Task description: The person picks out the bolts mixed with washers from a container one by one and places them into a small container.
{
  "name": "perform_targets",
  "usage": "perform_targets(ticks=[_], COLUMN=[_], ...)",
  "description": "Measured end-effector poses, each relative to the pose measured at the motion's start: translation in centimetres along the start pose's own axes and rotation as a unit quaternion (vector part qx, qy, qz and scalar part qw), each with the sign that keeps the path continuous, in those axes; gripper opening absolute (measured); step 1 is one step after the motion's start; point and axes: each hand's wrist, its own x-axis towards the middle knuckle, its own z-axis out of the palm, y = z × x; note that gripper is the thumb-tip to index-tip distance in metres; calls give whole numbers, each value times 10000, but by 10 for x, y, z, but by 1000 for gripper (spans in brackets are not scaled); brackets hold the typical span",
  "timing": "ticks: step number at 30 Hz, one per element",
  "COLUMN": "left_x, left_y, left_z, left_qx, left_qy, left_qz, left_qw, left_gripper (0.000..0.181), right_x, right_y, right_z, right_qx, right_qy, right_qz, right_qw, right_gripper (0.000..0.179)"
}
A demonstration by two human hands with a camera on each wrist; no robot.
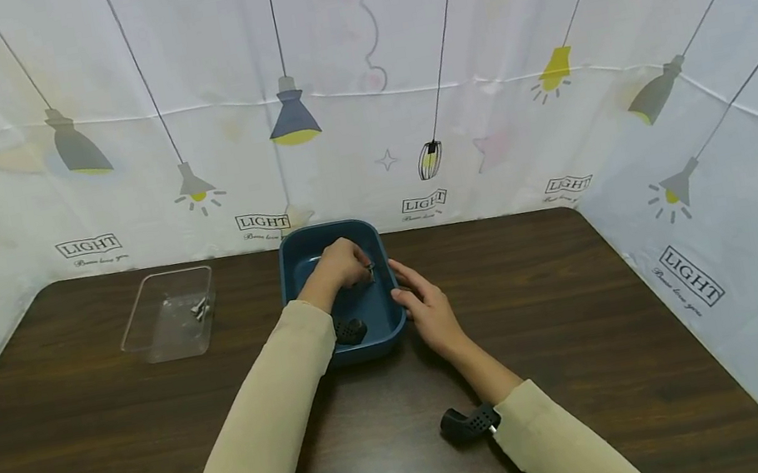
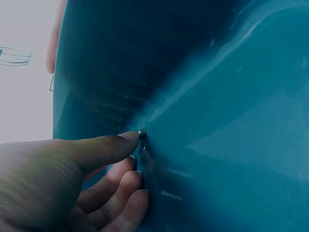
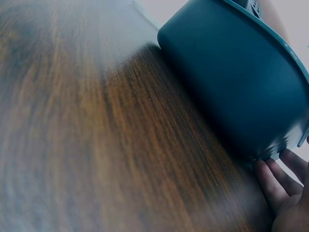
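Note:
A deep blue plastic bin (image 1: pixel 373 330) stands at the back middle of the table. My left hand (image 1: pixel 340 264) reaches down inside it, near the right wall. In the left wrist view, the thumb and forefinger of the left hand (image 2: pixel 91 169) pinch a small silver metal piece (image 2: pixel 142 131) close against the bin's inner wall; most of the piece is hidden by the fingers. Outside the bin, my right hand (image 1: pixel 429 314) rests its extended fingers against the right wall. In the right wrist view its fingertips (image 3: pixel 270 181) meet the outer side low down.
To the left stands a shallow clear plastic tray (image 1: pixel 172 340) holding a few small metal pieces (image 1: pixel 200 309) by its right side. The dark wood table (image 1: pixel 108 470) runs back to a white curtain (image 1: pixel 348 149) printed with lamps. A black wrist device (image 1: pixel 469 423) sits at each wrist.

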Motion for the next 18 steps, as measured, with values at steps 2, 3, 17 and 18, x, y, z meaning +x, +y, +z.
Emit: perform_targets(ticks=[2, 3, 17, 18], left_x=[0, 0, -2, -2], left_y=[0, 0, 0, 0], left_z=[0, 0, 0, 0], left_qx=[-8, -21, 114, 91], left_qy=[-18, -25, 1, -6], left_qz=[-13, -18, 143, 135], left_qw=[10000, 10000, 9998, 9999], left_gripper=[24, 24, 16, 16], right_x=[0, 0, 0, 0], right_y=[1, 1, 1, 0], right_z=[0, 0, 0, 0], right_qx=[15, 10, 60, 19], right_qy=[-4, 2, -15, -21], right_qz=[-13, -23, -47, -57], right_qw=[10000, 10000, 10000, 10000], right_gripper=[50, 50, 50, 50])
